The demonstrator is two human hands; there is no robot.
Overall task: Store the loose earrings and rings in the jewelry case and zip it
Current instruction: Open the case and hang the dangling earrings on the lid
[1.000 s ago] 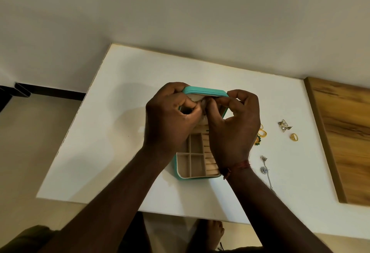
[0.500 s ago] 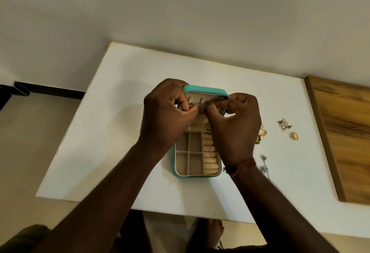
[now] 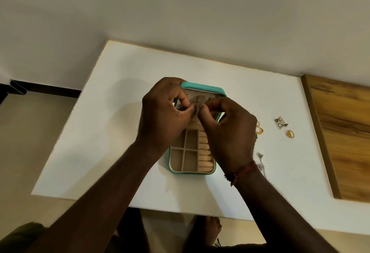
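Note:
A teal jewelry case [image 3: 192,169] lies open on the white table [image 3: 120,92], its lid [image 3: 204,89] raised at the far end. The beige tray shows square compartments and ring rolls [image 3: 204,152]. My left hand [image 3: 162,114] and my right hand [image 3: 226,130] meet over the lid's inner strap [image 3: 197,108]. My left fingers pinch a small silver earring [image 3: 191,103] against it, and my right fingers pinch the strap. Loose pieces lie to the right: gold rings [image 3: 259,130], a gold ring [image 3: 290,133], triangular silver earrings [image 3: 281,122] and a silver earring [image 3: 260,161].
A wooden board [image 3: 344,138] lies at the table's right end. The wall stands just behind the table's far edge. My bare foot [image 3: 208,230] shows below the table's near edge.
Both hands have shifted slightly up toward the lid, uncovering more of the tray's compartments. The fingertips stay pressed together at the lid strap.

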